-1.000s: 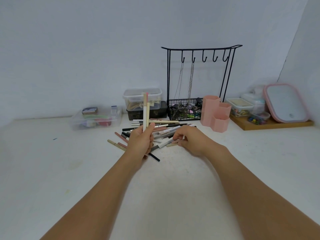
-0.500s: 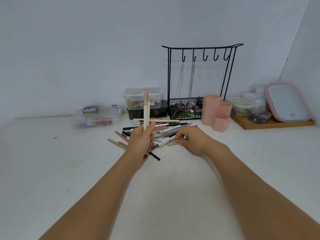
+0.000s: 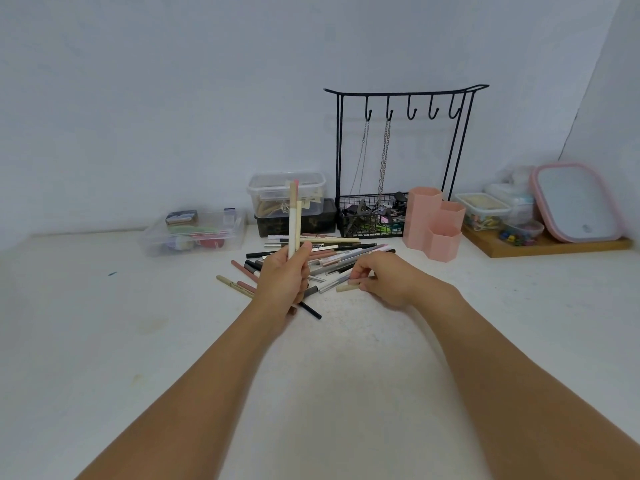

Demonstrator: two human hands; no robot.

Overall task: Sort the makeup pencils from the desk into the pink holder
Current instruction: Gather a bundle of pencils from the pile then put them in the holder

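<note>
My left hand grips a small bunch of makeup pencils upright, cream and pink ones, their tips rising above the pile. A heap of several pencils in black, cream, pink and silver lies on the white desk just beyond both hands. At the pile's right edge my right hand pinches a short beige pencil lying low over the desk. The pink holder, three hexagonal cups joined together, stands upright to the right of the pile, beyond my right hand.
A black wire jewellery stand with chains and a filled basket rises behind the pile. Clear plastic boxes sit at the back left and centre. A wooden tray with small containers and a pink-rimmed mirror is at the right.
My right hand has shifted slightly along the pile's right edge and now pinches the beige pencil. The left hand holds its bunch upright as before.
</note>
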